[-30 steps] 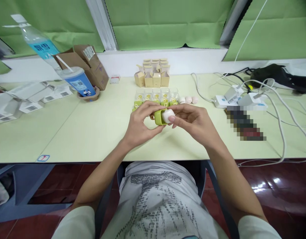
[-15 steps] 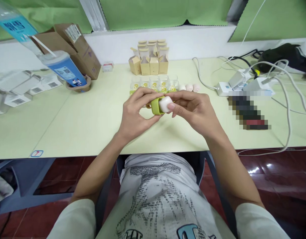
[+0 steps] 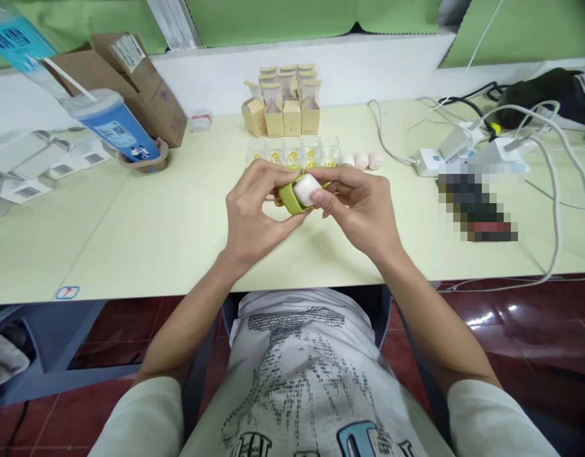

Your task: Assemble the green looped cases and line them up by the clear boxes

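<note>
Case: green, open-mouthed, tilted, raised over the near middle of the surface, between both hands.
White piece: smooth, rounded, partly inside the case's mouth, its outer end sticking out toward the right.
Left hand: fingers curled around the case from above and below, holding it; a small brownish loop shows beside it.
Right hand: thumb and fingers narrowed on the white piece's outer end.
Clear containers: a row just beyond the hands, yellow marks inside; the hands hide its lower front.
Rounded pieces: pale pink and white, lined up at the row's right end.
Cartons: small, tan, flaps up, clustered behind the containers by the wall.
Left side: blue cup with a straw, leaning in a brown holder before a cardboard box; bottle behind; white boxes near.
Right side: power strip with plugs, looping white cable, dark pouch, and a pixelated item, unidentifiable; all well apart from the case.
</note>
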A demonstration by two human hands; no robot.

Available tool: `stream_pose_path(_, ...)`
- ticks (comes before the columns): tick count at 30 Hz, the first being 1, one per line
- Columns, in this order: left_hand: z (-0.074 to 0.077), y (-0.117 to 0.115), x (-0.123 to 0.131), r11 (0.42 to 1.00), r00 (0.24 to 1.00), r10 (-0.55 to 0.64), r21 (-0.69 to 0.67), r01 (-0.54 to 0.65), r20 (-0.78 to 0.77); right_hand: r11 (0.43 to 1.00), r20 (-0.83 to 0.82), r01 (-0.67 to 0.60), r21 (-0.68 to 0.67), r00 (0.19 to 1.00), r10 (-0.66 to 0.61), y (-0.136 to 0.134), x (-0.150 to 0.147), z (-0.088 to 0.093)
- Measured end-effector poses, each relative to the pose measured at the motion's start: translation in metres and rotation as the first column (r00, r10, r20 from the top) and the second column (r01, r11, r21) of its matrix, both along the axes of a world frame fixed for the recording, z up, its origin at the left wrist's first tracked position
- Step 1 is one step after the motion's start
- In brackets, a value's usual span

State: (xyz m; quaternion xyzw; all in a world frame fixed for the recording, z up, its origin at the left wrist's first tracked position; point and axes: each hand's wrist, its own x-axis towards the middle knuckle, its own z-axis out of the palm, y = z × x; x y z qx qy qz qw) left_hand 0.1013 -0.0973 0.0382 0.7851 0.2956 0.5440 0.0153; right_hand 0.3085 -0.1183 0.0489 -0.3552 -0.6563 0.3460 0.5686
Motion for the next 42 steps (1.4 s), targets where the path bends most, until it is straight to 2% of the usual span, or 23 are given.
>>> stream_pose_path(3,-0.002,-0.003,0.007,0.995,0.995,0.009,-0.096,0.000,0.096,0.995,0.017,0.091,0.037,0.996,-0.091,0.000,-0.007,-0.006)
stream_pose_path(7,-0.009,-0.005,0.015,0.982,0.982,0.022,-0.188,0.014,0.186,0.992,-0.015,0.112,0.054,0.994,-0.111,0.000,-0.014,-0.010)
stream_pose_path(10,-0.014,-0.005,0.018,0.982,0.980,0.058,-0.187,-0.022,0.191,0.995,0.000,0.077,0.058,0.997,-0.077,-0.002,-0.015,-0.010)
stream_pose_path(13,-0.017,-0.002,0.016,0.983,0.979,0.059,-0.184,-0.022,0.197,0.998,0.065,-0.020,0.062,0.998,0.016,-0.002,-0.013,-0.008)
stream_pose_path(16,-0.012,0.000,0.010,0.975,0.984,-0.035,-0.209,0.072,0.172,0.995,0.100,-0.065,0.070,0.993,0.058,0.000,-0.006,-0.007)
stream_pose_path(19,-0.001,0.000,0.001,0.943,0.984,-0.142,-0.288,0.167,0.105,0.991,0.156,-0.047,0.122,0.987,0.028,0.005,0.004,-0.005)
stream_pose_path(22,0.009,-0.001,-0.005,0.924,0.978,-0.182,-0.323,0.206,0.106,0.983,0.203,-0.024,0.180,0.979,-0.013,0.007,0.010,-0.003)
stream_pose_path(26,0.012,-0.004,-0.002,0.926,0.982,-0.160,-0.329,0.185,0.102,0.986,0.184,0.002,0.166,0.982,-0.033,0.005,0.007,0.000)
stream_pose_path(34,0.009,-0.005,0.000,0.939,0.967,-0.141,-0.280,0.198,0.210,0.990,0.187,-0.063,0.124,0.982,0.039,0.001,0.015,0.009)
stream_pose_path(42,0.007,-0.006,-0.001,0.951,0.984,-0.137,-0.262,0.162,0.111,0.950,0.243,0.077,0.302,0.957,-0.155,-0.006,0.007,0.005)
